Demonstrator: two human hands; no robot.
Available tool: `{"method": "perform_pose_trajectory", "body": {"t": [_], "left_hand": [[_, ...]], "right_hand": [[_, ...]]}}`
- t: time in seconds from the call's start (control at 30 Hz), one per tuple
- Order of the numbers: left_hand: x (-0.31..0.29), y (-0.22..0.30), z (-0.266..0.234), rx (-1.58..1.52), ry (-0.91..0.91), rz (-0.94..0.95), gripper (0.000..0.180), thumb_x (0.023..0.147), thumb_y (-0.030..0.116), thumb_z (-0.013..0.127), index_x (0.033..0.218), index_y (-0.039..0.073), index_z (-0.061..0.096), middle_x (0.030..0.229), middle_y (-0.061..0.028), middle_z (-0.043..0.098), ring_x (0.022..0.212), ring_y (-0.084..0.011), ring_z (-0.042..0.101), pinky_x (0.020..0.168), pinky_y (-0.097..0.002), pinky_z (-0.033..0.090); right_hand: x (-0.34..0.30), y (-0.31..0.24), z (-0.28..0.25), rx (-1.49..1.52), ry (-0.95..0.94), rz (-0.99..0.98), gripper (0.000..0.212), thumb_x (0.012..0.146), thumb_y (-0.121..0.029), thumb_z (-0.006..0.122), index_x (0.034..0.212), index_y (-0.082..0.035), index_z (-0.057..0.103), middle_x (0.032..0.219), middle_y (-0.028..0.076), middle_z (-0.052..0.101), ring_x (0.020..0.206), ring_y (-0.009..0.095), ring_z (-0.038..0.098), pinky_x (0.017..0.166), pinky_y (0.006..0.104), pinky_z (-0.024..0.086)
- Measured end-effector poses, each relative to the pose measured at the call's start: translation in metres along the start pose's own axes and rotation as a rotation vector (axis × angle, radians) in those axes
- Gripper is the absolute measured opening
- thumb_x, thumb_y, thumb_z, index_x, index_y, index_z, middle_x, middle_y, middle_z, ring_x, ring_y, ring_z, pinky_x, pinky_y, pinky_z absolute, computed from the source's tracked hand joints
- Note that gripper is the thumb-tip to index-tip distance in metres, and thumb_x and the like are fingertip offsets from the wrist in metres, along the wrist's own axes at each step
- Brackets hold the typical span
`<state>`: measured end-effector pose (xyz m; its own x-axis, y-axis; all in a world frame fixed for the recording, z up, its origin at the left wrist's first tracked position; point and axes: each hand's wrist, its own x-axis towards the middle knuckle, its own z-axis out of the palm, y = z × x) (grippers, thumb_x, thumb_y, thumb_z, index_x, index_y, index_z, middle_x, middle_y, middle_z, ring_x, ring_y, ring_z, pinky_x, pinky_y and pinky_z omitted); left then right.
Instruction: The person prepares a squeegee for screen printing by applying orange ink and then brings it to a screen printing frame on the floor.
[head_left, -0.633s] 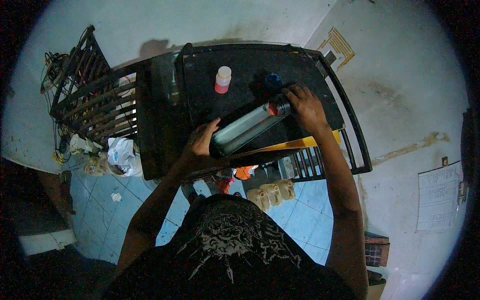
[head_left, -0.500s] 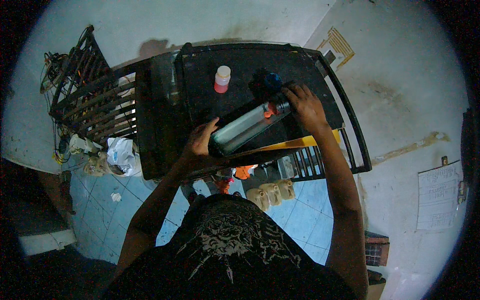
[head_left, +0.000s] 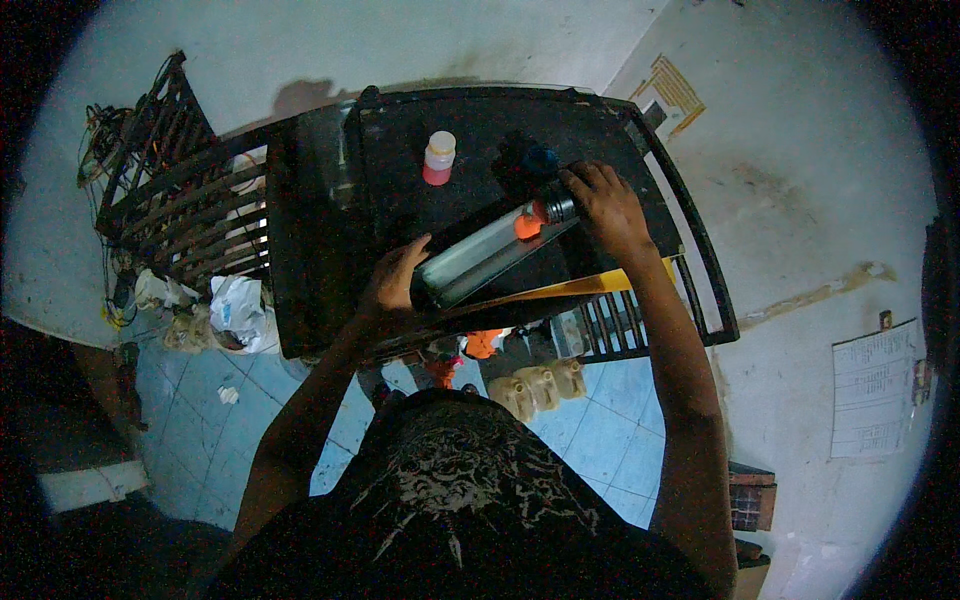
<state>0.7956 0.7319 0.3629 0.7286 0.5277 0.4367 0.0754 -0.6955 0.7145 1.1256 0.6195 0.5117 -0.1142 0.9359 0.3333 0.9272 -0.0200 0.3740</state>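
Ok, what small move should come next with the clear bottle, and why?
Probably settle the right hand more firmly around the neck, with the left hand supporting the bottom: the long clear bottle slants between them, a hand at each end, and the right fingers seem to lie over the neck rather than wrap it.

Bottle (head_left: 438, 162), round blue object (head_left: 541, 158) on black table (head_left: 395, 165)

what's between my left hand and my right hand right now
In the head view, a clear bottle spans slantwise between the left hand and right hand, something orange showing near its right end.
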Motion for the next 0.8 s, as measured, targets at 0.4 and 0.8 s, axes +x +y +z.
{"method": "perform_pose_trajectory", "body": {"t": [0.4, 0.8], "left_hand": [[-0.011, -0.046, 0.024, -0.171, 0.047, -0.049, 0.100, 0.061, 0.034, 0.083, 0.141, 0.002, 0.033, 0.129, -0.0246, 0.051, 0.116, -0.0372, 0.054, 0.098, -0.0441, 0.041], [-0.014, -0.035, 0.015, -0.085, 0.079, 0.039, 0.094, 0.062, 0.033, 0.083, 0.137, -0.002, 0.036, 0.128, -0.0250, 0.051, 0.115, -0.0363, 0.054, 0.095, -0.0440, 0.044]], "right_hand": [[0.000, 0.021, 0.008, -0.043, -0.029, 0.017, 0.055, 0.075, 0.001, 0.058, 0.127, -0.015, 0.053, 0.123, 0.010, 0.054, 0.116, 0.031, 0.051, 0.097, 0.0420, 0.044], [0.001, 0.063, 0.030, -0.115, -0.046, 0.046, 0.047, 0.078, -0.003, 0.057, 0.124, -0.013, 0.055, 0.123, 0.012, 0.054, 0.115, 0.032, 0.051, 0.096, 0.0417, 0.045]]}}
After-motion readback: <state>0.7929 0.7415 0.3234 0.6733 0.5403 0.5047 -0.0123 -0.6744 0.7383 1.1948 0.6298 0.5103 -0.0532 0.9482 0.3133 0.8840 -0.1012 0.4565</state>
